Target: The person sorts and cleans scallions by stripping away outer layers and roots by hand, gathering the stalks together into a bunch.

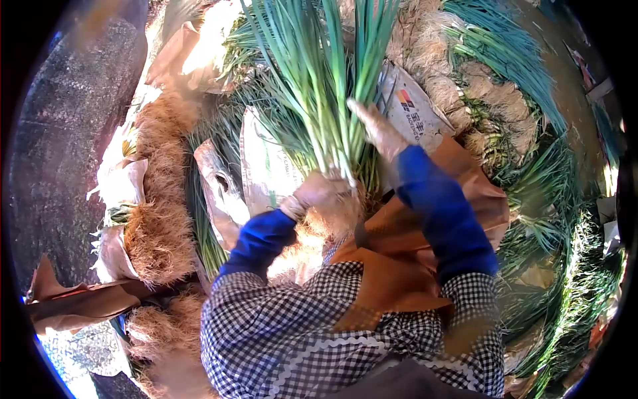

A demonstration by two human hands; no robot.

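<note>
Scallions (319,86) fan out in front of the person, their pale bases closed in the left hand (320,191) just above the shaggy roots (333,221), a low hold that seems to keep the root ends together while the leaves spread. The right hand (380,131) lies along the stalks' right side, probably steadying that edge, though whether it grips any cannot be told. Around them, a brown sheet (399,282) covers part of the lap, perhaps as a guard against soil, and rooted bundles (159,239) lie side by side at left, likely for order.

Perhaps a produce work area; heaped scallions (515,60)
</note>
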